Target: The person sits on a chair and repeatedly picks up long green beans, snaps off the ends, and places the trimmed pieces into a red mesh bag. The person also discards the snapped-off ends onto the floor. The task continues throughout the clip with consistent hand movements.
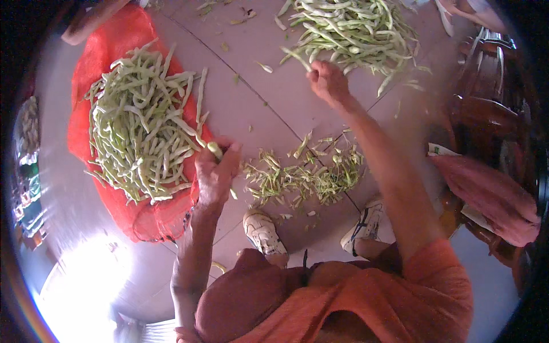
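Note:
My right hand (328, 81) is closed around one end of a green bean pod (296, 56), at the near edge of a loose pile of long green beans (351, 32) on the tiled floor. My left hand (214, 176) grips another bean pod (214, 149) between thumb and fingers. It is beside a larger heap of beans (137, 115), which lies on a red mesh sack (85, 133) spread on the floor. Between my hands and my feet is a scatter of trimmed bean ends (306, 171).
My shoes (263, 233) stand just behind the trimmings. Dark wooden furniture (487, 115) and a reddish cushion or cloth (489, 197) are on the right. Parts of other people's limbs (96, 21) show at the top corners. A single bean piece (264, 67) lies on the tiles.

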`<state>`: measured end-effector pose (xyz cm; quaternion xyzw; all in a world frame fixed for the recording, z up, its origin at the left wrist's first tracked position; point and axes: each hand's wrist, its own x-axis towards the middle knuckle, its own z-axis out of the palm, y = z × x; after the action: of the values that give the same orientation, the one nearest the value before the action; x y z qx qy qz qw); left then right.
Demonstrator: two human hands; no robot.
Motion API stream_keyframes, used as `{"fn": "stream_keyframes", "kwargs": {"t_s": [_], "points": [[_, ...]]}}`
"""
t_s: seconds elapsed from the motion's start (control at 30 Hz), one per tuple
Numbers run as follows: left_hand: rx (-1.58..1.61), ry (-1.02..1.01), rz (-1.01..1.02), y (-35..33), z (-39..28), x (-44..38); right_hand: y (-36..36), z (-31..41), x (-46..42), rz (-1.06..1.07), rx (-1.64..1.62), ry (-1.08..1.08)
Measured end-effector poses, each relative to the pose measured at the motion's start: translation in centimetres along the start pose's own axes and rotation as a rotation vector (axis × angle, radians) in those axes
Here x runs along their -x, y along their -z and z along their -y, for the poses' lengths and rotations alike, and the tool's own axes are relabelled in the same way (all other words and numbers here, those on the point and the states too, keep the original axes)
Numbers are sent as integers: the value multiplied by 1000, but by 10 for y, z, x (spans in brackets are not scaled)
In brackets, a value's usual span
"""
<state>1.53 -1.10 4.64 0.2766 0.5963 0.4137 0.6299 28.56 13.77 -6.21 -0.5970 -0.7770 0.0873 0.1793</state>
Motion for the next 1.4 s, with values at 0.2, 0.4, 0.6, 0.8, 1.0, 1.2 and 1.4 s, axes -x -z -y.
{"fn": "stream_keyframes", "kwargs": {"t_s": [0.2,0.4,0.6,0.8,1.0,1.2,1.4], "points": [[-83,-93,-96,-21,-7,-14,62,130,74,244,-642,87],[-63,-111,6,-20,-17,2,89,153,98,355,-567,271],[-287,-267,94,-19,-17,14,121,157,84,247,-457,361],[-902,-695,367,-22,-30,25,139,148,60,360,-296,653],[-406,-490,126,-30,-27,29,121,154,70,195,-793,79],[324,-186,-106,-2,-40,20,101,113,87,220,-791,-102],[454,-168,-71,-3,-32,13,97,139,102,560,-1080,-23]]}}
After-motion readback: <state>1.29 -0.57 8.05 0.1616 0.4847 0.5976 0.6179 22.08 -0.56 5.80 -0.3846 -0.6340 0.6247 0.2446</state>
